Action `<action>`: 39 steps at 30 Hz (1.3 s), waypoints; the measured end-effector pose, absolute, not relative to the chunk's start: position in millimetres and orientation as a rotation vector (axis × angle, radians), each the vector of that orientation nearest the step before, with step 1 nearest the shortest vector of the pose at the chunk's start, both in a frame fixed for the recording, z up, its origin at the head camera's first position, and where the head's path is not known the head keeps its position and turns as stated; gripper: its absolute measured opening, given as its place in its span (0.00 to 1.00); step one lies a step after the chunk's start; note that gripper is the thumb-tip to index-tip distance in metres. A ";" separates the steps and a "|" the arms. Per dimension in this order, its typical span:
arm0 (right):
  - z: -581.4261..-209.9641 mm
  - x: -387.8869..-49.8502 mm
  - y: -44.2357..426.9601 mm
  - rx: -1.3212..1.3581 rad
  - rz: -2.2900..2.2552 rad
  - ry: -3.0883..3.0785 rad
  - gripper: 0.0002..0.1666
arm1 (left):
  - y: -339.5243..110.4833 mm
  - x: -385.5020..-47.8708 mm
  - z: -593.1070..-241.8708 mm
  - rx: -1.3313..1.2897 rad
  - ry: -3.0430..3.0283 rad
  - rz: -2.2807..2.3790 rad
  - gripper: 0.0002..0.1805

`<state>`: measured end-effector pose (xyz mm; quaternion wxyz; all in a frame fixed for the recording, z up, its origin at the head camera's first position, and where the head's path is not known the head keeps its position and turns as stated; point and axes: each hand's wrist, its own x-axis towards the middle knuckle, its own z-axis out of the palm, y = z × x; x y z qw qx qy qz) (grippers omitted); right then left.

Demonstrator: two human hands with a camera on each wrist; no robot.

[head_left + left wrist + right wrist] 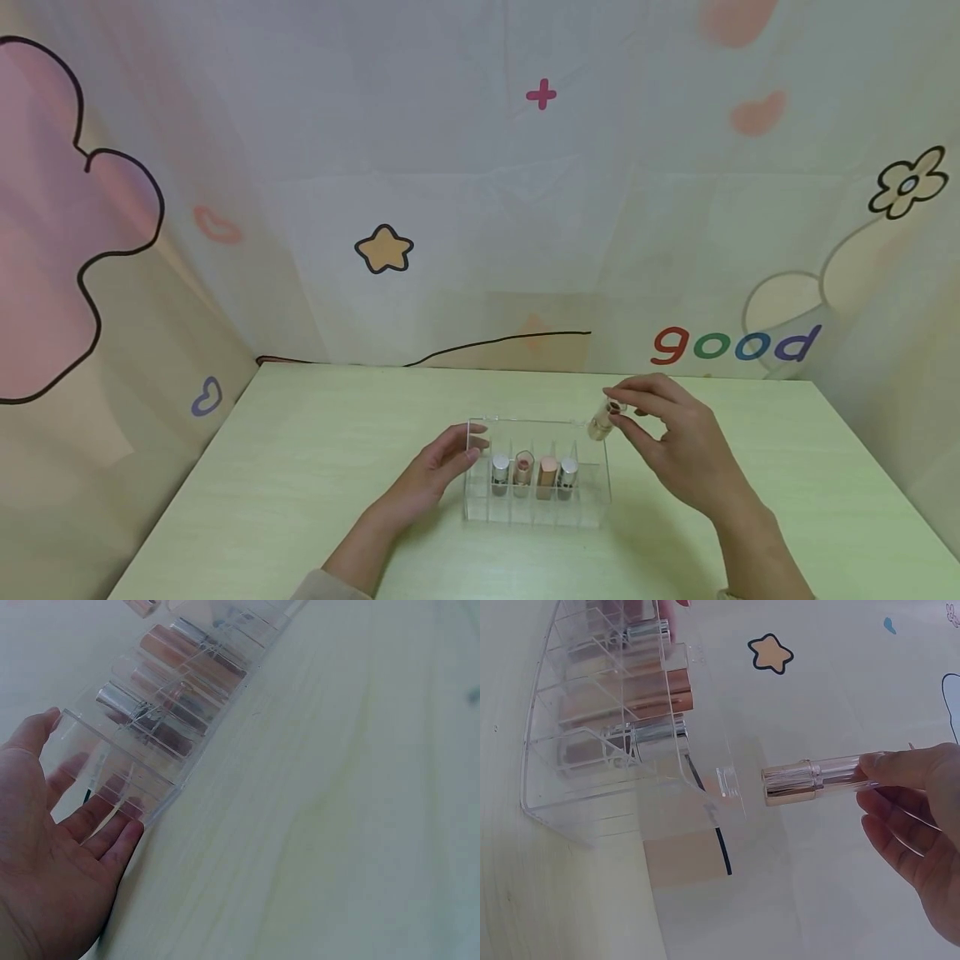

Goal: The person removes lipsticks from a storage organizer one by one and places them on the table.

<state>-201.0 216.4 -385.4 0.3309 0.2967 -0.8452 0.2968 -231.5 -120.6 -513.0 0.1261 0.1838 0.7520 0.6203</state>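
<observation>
A clear plastic lipstick organizer stands on the table, divided into narrow compartments. Several lipsticks fill its middle slots: silver-capped ones at both ends of the row, a clear-capped pink one and a rose-gold one between them. My left hand grips the organizer's left end; in the left wrist view its fingers show partly through the plastic. Above the organizer's back right corner, my right hand pinches a lipstick with a clear cap and shiny rose-gold base. That lipstick tilts, base toward the organizer, apart from it.
The pale wooden table extends to both sides of the organizer. Behind it hangs a printed cloth backdrop with a star, a flower and the word "good". Cloth also closes off the left and right sides.
</observation>
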 end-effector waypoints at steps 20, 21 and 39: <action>-385.4 -201.0 223.4 0.741 0.785 -2.186 0.25 | -119.5 -229.3 -513.2 0.536 2.201 1.799 0.26; -385.5 -201.3 223.9 0.741 0.784 -2.184 0.25 | -119.4 -229.1 -513.0 0.536 2.199 1.800 0.26; -386.8 -205.8 231.2 0.710 0.752 -2.208 0.24 | -119.8 -228.3 -508.2 0.531 2.207 1.794 0.25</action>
